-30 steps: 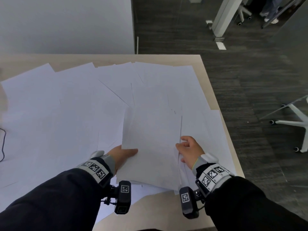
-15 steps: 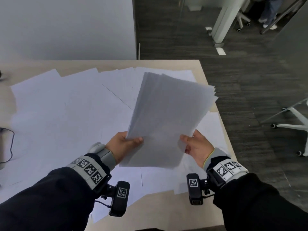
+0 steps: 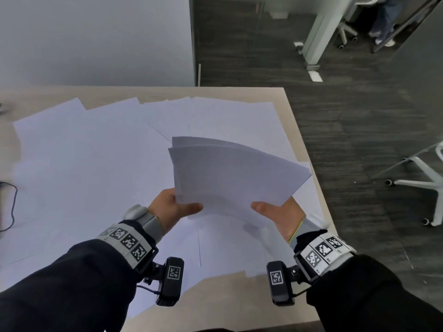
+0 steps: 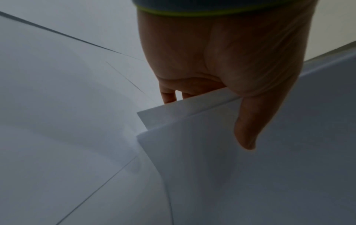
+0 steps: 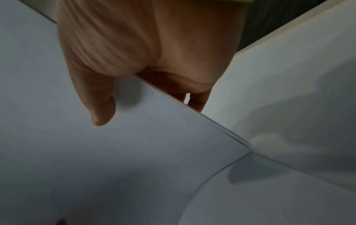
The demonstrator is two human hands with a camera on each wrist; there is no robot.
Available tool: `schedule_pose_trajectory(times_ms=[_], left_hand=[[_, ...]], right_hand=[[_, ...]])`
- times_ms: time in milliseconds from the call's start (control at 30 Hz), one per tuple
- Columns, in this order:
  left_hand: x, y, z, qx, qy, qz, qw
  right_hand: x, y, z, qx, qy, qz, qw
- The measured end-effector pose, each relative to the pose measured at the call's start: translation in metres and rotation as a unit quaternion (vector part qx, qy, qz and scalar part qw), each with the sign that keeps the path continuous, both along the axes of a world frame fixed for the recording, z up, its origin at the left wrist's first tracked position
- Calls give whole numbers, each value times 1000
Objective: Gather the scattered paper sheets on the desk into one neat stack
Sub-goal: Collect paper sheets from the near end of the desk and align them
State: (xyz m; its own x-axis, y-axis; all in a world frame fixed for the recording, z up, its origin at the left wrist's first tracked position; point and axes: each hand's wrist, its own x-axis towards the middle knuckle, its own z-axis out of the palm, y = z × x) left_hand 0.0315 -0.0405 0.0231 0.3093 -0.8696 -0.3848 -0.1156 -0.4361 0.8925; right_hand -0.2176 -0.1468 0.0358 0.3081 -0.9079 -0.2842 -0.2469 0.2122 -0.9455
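Head view: a bowed sheaf of white paper (image 3: 230,173) is held above the desk (image 3: 294,130), pinched by the left hand (image 3: 172,207) and right hand (image 3: 278,212); loose sheets (image 3: 96,164) are spread beneath. Left wrist view: the fingers (image 4: 169,95) are mostly hidden behind paper. Right wrist view: dim, the thumb (image 5: 96,97) is pressed on the smooth top sheet.

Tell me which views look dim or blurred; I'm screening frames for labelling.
Head view: evenly lit and sharp, straight desk edges bowed by the wide lens. Left wrist view: dark, soft, left hand shadowed. Right wrist view: dim, thumb shadow on the held sheets.
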Motion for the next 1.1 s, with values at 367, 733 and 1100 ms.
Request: schedule_pose_trajectory(times_ms=[367, 733, 1100], left_hand=[[-14, 0, -16, 48, -76, -28, 996], [-36, -1, -31, 90, 41, -16, 995], [-50, -14, -59, 211, -43, 60, 975]], right_hand=[[-6, -2, -23, -2, 9, 11, 1000], [-20, -8, -40, 57, 42, 33, 997], [-109, -30, -76, -28, 435, 8, 900]])
